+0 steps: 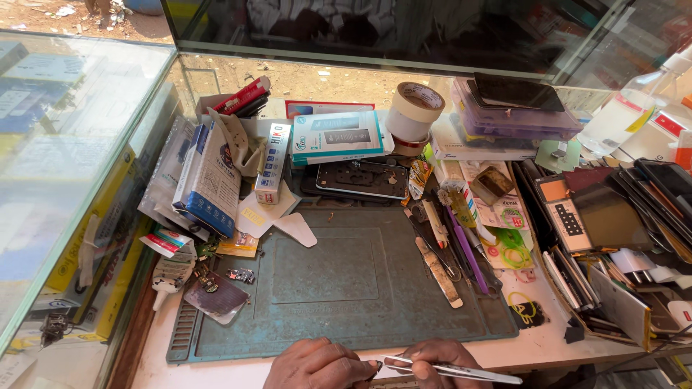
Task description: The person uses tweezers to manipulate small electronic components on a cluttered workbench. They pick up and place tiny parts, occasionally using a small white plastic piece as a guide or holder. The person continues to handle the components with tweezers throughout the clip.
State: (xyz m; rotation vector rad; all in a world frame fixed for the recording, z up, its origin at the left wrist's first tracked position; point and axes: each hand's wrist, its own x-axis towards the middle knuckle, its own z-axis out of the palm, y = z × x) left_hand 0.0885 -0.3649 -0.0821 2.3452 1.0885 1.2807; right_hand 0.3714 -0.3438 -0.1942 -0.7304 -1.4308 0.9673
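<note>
Slim silver tweezers [454, 371] — pinched in right hand [440, 360] — lie nearly level.

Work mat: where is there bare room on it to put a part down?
The teal work mat is bare across its middle, between the circuit bits at its left edge and the row of tools on its right. Its top edge by the opened phone and the right-hand tray are crowded.

Mat: worn teal work mat [346, 288] on the surface, mostly bare.
Tape: pale roll [414, 108] behind the mat.
Phone: opened, back up [362, 179], beyond the mat's far edge.
Boxes: teal-and-white carton [337, 137], blue packet [210, 180] at left.
Case: purple plastic organiser [515, 121], dark phone on top.
</note>
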